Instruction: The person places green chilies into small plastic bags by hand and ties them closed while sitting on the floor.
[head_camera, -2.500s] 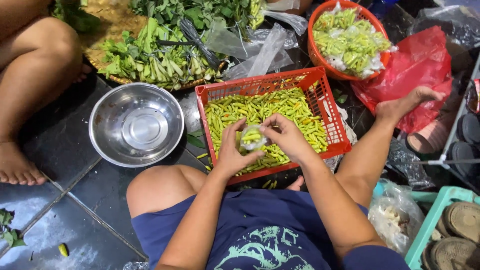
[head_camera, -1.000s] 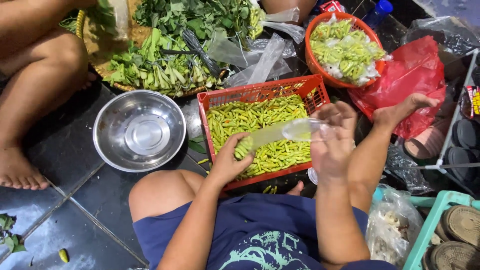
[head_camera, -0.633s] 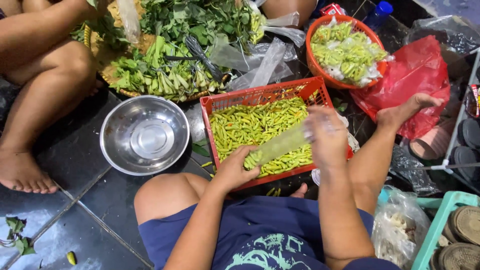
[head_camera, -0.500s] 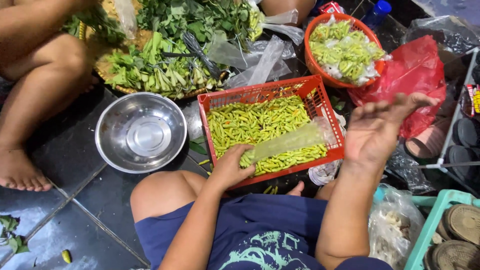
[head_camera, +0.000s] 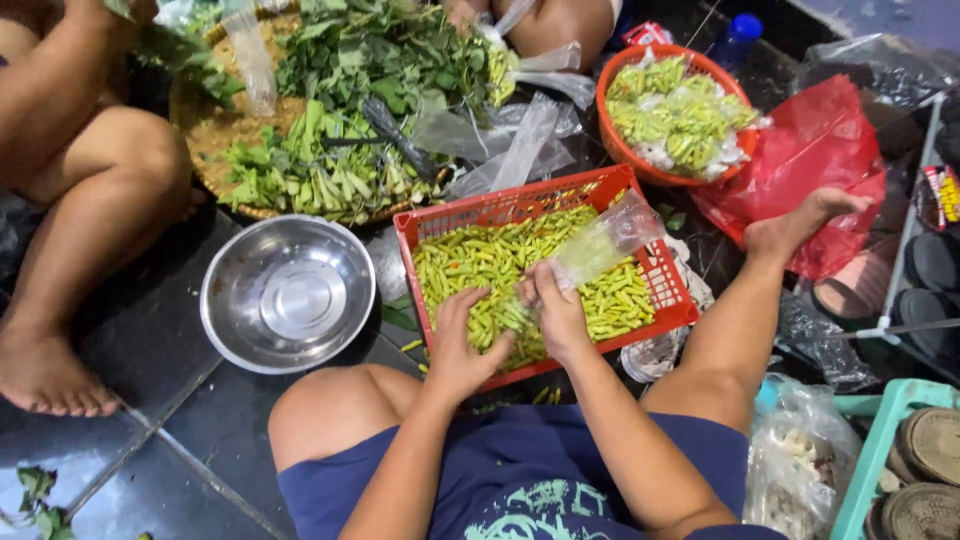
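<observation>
Now the right hand (head_camera: 558, 312) is back down at the red crate (head_camera: 668, 300), after swinging wide and open out to the side half a second ago, and it again pinches the near end of the clear plastic bag (head_camera: 600, 245). That bag, which trailed loose from the left hand then, now lies stretched over the green chillies (head_camera: 470, 265), its far end toward the crate's right corner. So the bagging looks to be on again, as I read it. The right hand's fingers are curled tight on the bag's mouth. The left hand (head_camera: 462, 340) sits just beside it, fingers half spread and bent, digging into the chillies at the crate's near edge; whether it has any gathered I cannot tell.
</observation>
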